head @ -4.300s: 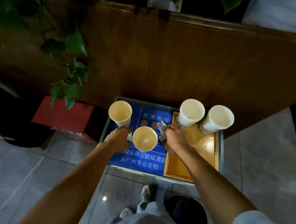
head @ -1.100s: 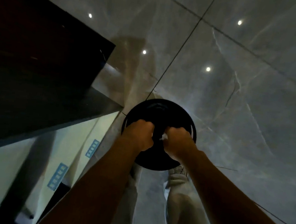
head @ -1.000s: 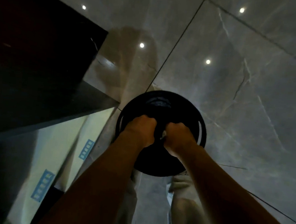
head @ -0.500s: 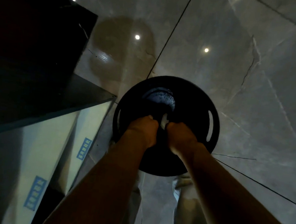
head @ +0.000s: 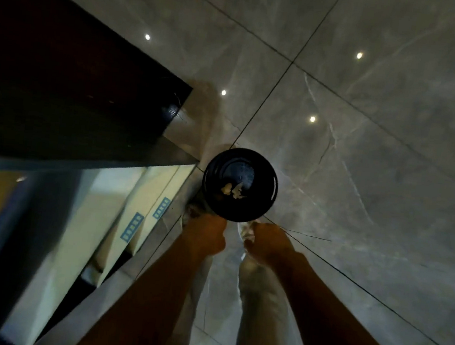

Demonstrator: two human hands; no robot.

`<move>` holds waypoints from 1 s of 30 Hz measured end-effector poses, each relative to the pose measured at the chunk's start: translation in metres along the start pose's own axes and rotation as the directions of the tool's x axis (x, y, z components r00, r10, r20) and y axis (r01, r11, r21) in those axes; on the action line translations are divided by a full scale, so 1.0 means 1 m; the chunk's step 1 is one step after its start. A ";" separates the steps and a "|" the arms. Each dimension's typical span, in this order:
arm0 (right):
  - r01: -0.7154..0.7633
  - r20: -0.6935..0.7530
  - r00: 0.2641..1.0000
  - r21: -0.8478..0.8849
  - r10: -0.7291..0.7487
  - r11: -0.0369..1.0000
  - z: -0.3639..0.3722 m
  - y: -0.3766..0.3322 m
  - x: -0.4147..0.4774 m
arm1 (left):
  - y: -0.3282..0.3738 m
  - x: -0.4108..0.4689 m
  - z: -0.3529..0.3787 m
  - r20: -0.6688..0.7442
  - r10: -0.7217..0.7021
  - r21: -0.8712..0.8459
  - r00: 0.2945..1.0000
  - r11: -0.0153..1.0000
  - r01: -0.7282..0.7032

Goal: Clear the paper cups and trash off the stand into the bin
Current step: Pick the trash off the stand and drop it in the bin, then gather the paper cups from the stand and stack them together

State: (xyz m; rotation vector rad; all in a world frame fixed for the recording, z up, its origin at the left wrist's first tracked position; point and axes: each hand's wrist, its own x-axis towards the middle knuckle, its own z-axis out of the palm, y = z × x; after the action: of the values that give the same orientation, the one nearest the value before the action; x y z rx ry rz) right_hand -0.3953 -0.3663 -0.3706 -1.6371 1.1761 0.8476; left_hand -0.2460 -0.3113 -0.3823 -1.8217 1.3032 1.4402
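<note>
grey marble-veined floor tiles with ceiling lights mirrored in them, black round bin (head: 240, 184) standing upright just ahead of both hands, mouth facing up, pale crumpled scraps (head: 232, 190) lying at its bottom. left hand (head: 205, 233) and right hand (head: 267, 242) side by side, just short of the near rim and about equally near it, both curled into loose fists with nothing seen in either, though undersides hidden. no cups in sight, so probably a turn back to the stand edge (head: 50, 190) at left.
</note>
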 end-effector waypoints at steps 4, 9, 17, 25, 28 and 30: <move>0.001 0.061 0.998 -0.046 0.002 0.999 -0.009 0.005 -0.087 | 0.011 -0.098 0.004 -0.001 -0.079 -0.072 0.997 0.994 0.079; 0.042 0.128 0.991 -0.097 -0.029 0.994 -0.010 0.014 -0.181 | 0.021 -0.214 0.028 -0.061 -0.176 -0.253 0.983 0.955 0.155; 0.021 0.222 0.975 -0.158 0.015 0.987 -0.012 0.032 -0.260 | 0.023 -0.327 0.089 -0.052 -0.316 -0.584 0.947 0.779 0.228; 0.084 0.195 0.981 -0.314 -0.022 0.946 -0.017 0.010 -0.295 | 0.037 -0.376 0.132 -0.126 -0.395 -0.761 0.910 0.627 0.166; 0.098 0.205 0.978 -0.343 -0.028 0.934 -0.018 -0.006 -0.298 | 0.022 -0.384 0.140 -0.080 -0.439 -0.823 0.895 0.536 0.190; 0.109 0.213 0.977 -0.391 -0.025 0.914 -0.014 -0.022 -0.297 | 0.010 -0.390 0.147 -0.049 -0.427 -0.844 0.903 0.501 0.191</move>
State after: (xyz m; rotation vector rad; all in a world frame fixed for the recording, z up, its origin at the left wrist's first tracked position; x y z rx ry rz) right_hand -0.4651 -0.2817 -0.0933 -1.8513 0.8319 1.2425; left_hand -0.3230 -0.0463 -0.0697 -2.7423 0.2399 1.7947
